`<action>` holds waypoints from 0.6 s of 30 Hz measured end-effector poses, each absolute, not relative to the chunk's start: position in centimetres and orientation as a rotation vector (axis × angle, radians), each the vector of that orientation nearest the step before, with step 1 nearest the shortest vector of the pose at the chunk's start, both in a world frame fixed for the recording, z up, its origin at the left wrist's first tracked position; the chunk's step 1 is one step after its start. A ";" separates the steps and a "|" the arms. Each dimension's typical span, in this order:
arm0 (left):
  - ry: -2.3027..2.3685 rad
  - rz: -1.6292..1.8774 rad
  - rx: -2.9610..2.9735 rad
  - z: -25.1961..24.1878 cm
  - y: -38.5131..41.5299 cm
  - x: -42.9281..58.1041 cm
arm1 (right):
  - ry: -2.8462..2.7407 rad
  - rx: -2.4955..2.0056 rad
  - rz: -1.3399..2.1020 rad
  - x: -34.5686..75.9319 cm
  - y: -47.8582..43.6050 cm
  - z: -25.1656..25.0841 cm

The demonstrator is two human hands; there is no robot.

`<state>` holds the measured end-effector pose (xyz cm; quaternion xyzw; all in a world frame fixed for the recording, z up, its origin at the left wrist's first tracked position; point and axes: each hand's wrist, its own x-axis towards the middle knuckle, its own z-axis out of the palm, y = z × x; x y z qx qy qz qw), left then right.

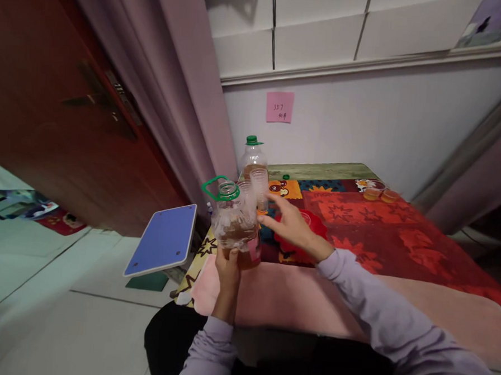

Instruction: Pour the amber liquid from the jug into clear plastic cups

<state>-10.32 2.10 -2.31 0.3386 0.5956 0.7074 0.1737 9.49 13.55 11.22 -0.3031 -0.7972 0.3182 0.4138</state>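
Observation:
My left hand (228, 270) is wrapped around the lower side of a large clear plastic bottle (234, 226). That bottle has no cap on, a green carry ring at its neck and brownish liquid inside. Just right of it stand stacked clear plastic cups (259, 185). My right hand (291, 220) reaches to these cups with thumb and fingers apart, its fingertips at their side; whether they touch cannot be made out. Behind the cups is a second bottle (252, 154), upright, with a green cap and similar liquid.
A loose green cap (286, 177) lies near the table's back edge. Two cups of amber liquid (380, 195) stand at the far right. A red scalloped mat (304, 235) lies on the patterned tablecloth (357, 232), a pink cloth (295, 296) along the front. A blue-topped stool (164, 239) stands left.

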 end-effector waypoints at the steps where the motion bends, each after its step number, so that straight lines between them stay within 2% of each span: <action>1: 1.690 2.010 0.956 -2.5 2.2 -10.4 | -2.036 -0.832 0.736 11.0 14.7 11.0; 8: 1.720 2.016 0.939 -3.1 2.5 -10.7 | -2.489 -1.445 0.355 18.5 20.6 9.4; 18: 1.669 2.054 0.859 -2.0 2.9 -10.6 | -2.638 -1.471 0.321 16.7 19.9 9.2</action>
